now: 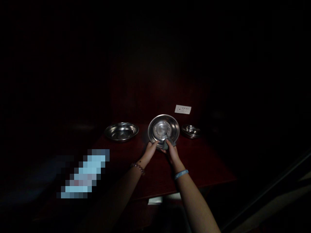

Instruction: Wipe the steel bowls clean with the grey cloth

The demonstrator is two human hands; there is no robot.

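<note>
Between both hands (151, 149) (172, 150), gripped at its rim, gleams a round metal bowl (163, 129).

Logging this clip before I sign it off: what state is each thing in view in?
Held bowl: tilted, inside facing the camera
Cloth: bunched, against the bowl's near rim
Left hand: gripping the rim
Right hand: closed on the cloth
Basin: upright, empty
Small bowls: upright, apparently nested
Socket: nothing plugged in
</note>
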